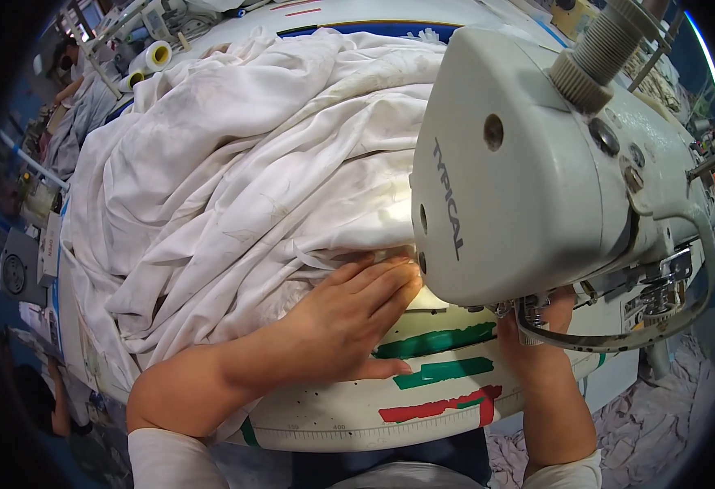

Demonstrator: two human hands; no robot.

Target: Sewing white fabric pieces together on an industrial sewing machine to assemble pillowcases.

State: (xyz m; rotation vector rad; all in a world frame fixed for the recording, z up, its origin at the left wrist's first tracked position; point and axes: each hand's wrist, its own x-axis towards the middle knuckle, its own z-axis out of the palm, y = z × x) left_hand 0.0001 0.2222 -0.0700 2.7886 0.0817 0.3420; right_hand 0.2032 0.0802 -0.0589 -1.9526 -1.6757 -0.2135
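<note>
A large heap of white cloth (235,171) lies bunched over the left and middle of the sewing table. My left hand (349,314) rests on its near edge beside the machine head, palm down, fingers stretched out and thumb spread toward the table. The fingertips touch the cloth close to the sewing machine (496,163), whose pale grey head fills the right side. My right hand (530,346) reaches under the head from the near side. Its fingers are hidden behind the machine and a curved guard, so what they touch does not show. The needle is also hidden.
Green tape (443,373) and red tape (422,407) mark the table near its ruled front edge. A thread tension post (589,69) tops the machine. Yellow-cored thread cones (154,57) stand far left. Crumpled cloth (659,420) lies low at right. People work at the left.
</note>
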